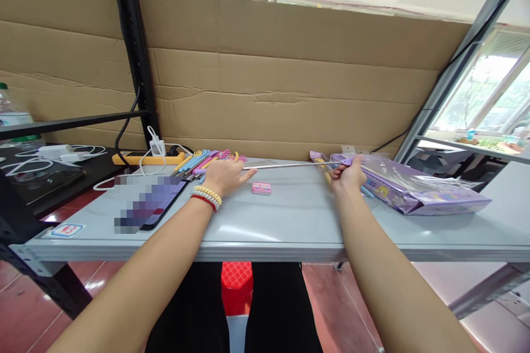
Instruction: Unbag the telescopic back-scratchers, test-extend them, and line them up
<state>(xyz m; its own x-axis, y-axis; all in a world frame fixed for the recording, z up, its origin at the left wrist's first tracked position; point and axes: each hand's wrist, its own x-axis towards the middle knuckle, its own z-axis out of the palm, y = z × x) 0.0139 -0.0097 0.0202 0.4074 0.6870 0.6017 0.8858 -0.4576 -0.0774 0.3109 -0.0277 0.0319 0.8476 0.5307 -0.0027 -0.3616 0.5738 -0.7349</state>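
A thin metal telescopic back scratcher (285, 165) stretches across the table between my hands. My right hand (350, 175) is closed on its purple end, beside the purple box. At the rod's other end is my left hand (226, 175), thumb pointing right and its other fingers partly hidden around the rod. Next to that hand lies a row of colourful back scratchers (192, 162) with claw-shaped ends in yellow, blue, purple and pink. A small pink packet (261, 188) rests on the table between my hands.
A phone (165, 201) lies at the left, by a yellow power strip (143, 159) with a white charger (157, 147). The purple box (414, 187), covered with clear plastic, sits at the right of the grey table (269, 223). Cardboard (290, 77) forms the back wall.
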